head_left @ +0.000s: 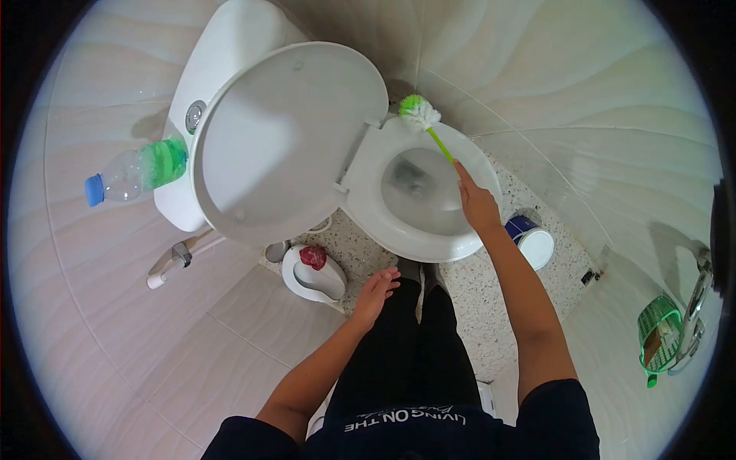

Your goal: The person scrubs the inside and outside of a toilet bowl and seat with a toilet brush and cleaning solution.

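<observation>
My right hand (477, 201) is closed around the green handle of a toilet brush (438, 142). The brush's white and green bristle head lies over the back edge of the toilet seat (360, 201), near the wall. Below it the bowl (429, 195) holds water, and the seat is down while the lid (291, 138) stands raised. My left hand (376, 295) hangs in front of my legs with its fingers loosely apart and nothing in it. Left of that hand, a white bedpan-like vessel (326, 285) sits on the floor with a crumpled dark red thing (313, 257) on it.
A bottle of green liquid with a blue cap (142, 170) rests by the cistern (222, 69). On the speckled floor (479, 307), a blue and white bucket (534, 245) stands right of the toilet. A green basket (661, 333) hangs on the right wall; a hand sprayer (170, 268) is at left.
</observation>
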